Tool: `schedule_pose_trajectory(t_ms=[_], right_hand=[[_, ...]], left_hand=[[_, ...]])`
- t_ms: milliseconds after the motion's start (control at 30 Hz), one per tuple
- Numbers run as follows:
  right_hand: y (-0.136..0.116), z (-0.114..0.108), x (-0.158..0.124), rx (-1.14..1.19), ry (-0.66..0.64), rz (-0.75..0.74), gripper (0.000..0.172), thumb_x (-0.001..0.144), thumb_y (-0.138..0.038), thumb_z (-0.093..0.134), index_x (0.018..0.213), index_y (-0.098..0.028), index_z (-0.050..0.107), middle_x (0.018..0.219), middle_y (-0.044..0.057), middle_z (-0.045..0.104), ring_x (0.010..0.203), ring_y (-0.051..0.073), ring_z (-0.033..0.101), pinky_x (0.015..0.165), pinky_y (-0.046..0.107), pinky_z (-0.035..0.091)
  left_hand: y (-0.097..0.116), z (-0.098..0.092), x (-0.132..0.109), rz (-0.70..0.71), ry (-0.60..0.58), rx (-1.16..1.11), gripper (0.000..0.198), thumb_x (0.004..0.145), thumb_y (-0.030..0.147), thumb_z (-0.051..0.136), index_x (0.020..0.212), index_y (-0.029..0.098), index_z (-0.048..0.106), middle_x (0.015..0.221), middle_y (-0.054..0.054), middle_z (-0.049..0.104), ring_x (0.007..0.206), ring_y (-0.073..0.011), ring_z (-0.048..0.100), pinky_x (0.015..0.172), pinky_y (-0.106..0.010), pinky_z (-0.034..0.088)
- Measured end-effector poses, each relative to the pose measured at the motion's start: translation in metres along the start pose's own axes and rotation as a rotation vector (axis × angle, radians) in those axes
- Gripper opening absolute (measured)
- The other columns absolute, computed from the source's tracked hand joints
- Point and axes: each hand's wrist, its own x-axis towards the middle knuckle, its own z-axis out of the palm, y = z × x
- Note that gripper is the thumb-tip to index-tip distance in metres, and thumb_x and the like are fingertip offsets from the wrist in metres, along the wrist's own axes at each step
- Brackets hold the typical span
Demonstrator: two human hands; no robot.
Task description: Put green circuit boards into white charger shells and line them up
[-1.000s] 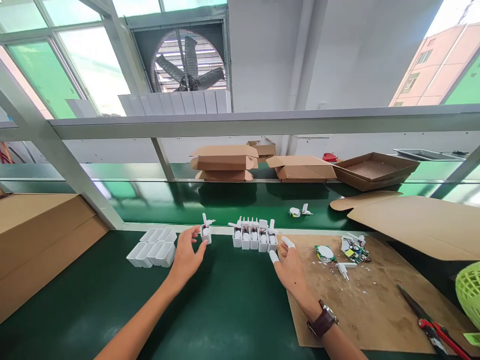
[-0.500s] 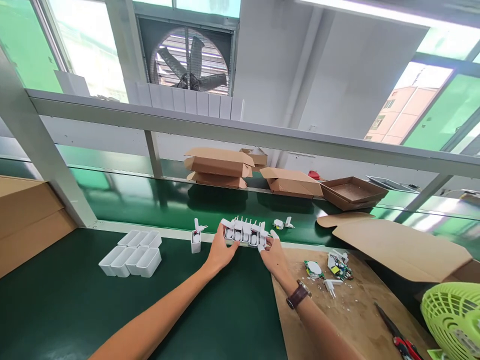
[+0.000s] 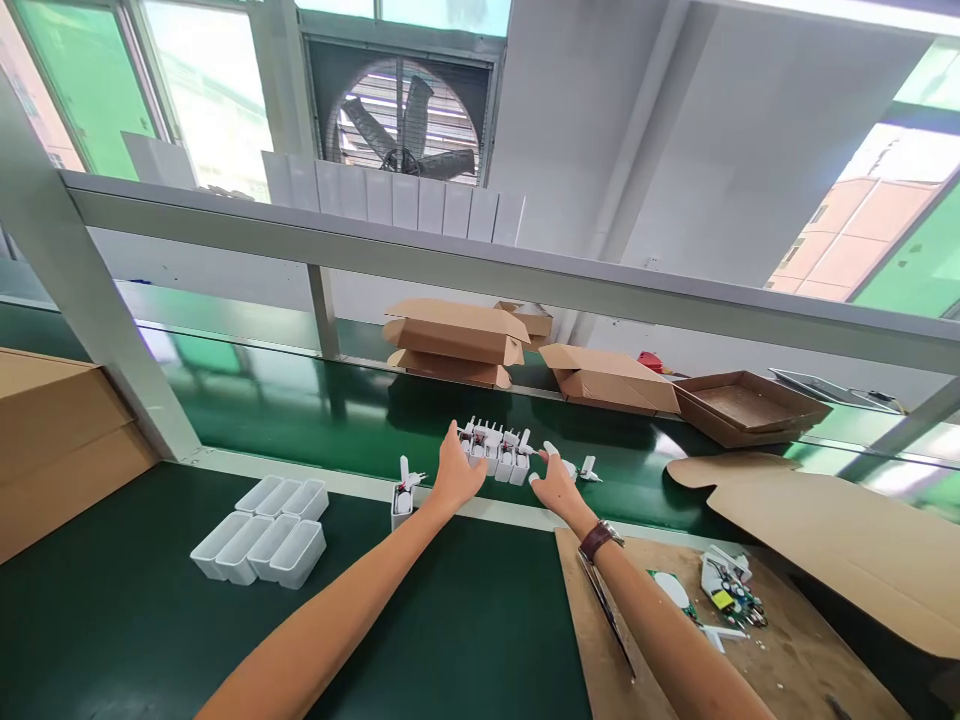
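A row of white plastic housings (image 3: 495, 460) with small plug pieces on top stands at the near edge of the green belt. My left hand (image 3: 457, 475) is closed around the row's left end, thumb in front. Just off the right end, my right hand (image 3: 559, 492) has its thumb and fingers apart, with white covers on some fingertips. Partly behind that hand lies a small white part (image 3: 570, 468), and a loose white plug piece (image 3: 590, 469) is to its right. One separate white housing (image 3: 402, 500) with a plug piece stands left of my left forearm.
White empty housings (image 3: 259, 535) stand in two rows at left. A brown board (image 3: 600, 640) at right carries circuit boards (image 3: 731, 590) and a dark, thin tool (image 3: 611, 615). Cardboard boxes (image 3: 457, 335) line the far side; a flat cardboard sheet (image 3: 817, 530) lies at right.
The row has moved slightly farther away onto the belt. My right hand has come off its right end and opened. The camera view has shifted, and the green fan has left the view.
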Motion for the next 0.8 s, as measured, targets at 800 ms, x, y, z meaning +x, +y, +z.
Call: schedule_pose_trajectory(t_ms=[800], right_hand=[[-0.060,-0.055,-0.200,0.098,-0.390,-0.488,0.019,0.083,-0.018,0.064,0.100,-0.022,0.073,0.098,0.003,0.071,0.083,0.019,0.064,0.077,0.030,0.049]], left_hand=[[-0.013,-0.032,-0.081,0.101,-0.404,0.156,0.103,0.066,0.019,0.082,0.156,0.019,0.032,0.139,-0.015,0.063,0.116,-0.0278,0.068,0.108,-0.043,0.051]])
